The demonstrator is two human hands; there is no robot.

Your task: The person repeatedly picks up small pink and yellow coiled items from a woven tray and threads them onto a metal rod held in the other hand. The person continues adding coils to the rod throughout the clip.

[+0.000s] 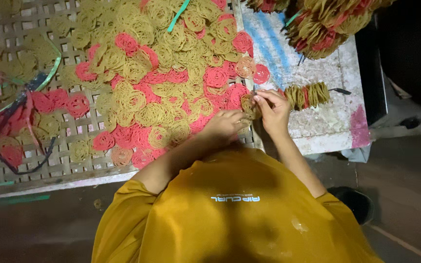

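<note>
Hands meet at the right edge of a woven lattice tray (45, 160) in the head view. The right hand (274, 109) pinches one yellow coiled disc (248, 104) between thumb and fingertips, and the left hand (222, 125) closes around the same disc from below. Two hands, one disc held. Beside them on the painted desk (327, 126) lies one threaded row of discs (308, 95), mostly yellow with a single pink one showing. One loose pile of discs (171, 73), yellow and pink, too many to count, covers the tray. Two bundled bunches (322, 24) sit at the top edge. Several green straps (49, 73) lie at the left.
</note>
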